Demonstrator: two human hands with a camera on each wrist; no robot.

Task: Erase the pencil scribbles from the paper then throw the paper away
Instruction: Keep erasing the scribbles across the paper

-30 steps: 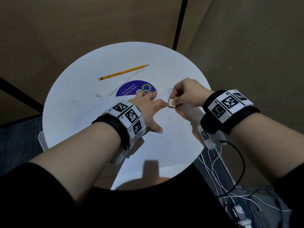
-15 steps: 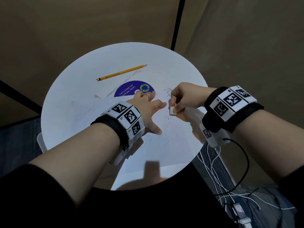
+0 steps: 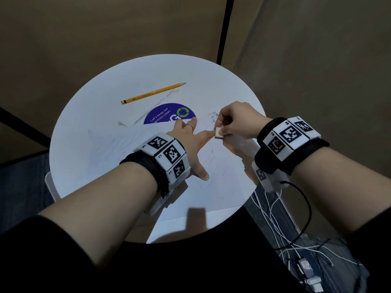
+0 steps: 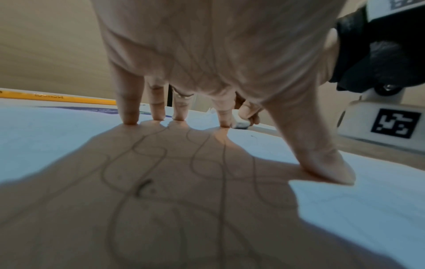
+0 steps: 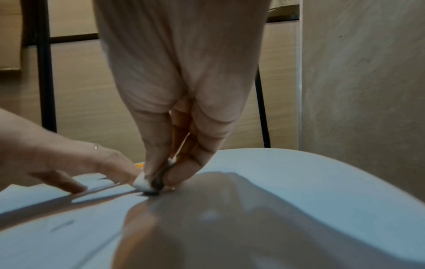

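Observation:
A white sheet of paper [image 3: 220, 178] with faint pencil scribbles [image 4: 161, 163] lies on the round white table [image 3: 131, 81]. My left hand [image 3: 190, 142] lies spread on the sheet, straight fingers [image 4: 128, 109] and thumb pressing it flat. My right hand [image 3: 234, 121] pinches a small white eraser [image 3: 218, 133] between thumb and fingers, its dirty lower edge [image 5: 151, 189] touching the paper beside the left index fingertip. In the right wrist view the eraser [image 5: 142, 180] shows under the pinching fingertips [image 5: 158, 163].
A yellow pencil [image 3: 153, 93] lies at the far side of the table, beyond a round blue sticker [image 3: 167, 114]. Eraser crumbs [image 3: 156, 104] are strewn near the sticker. White and black cables [image 3: 281, 225] hang off the table's right edge.
My right hand with the eraser has moved back and forth over a short stretch of paper, down toward me and back up beside the left index finger. The left hand has stayed put.

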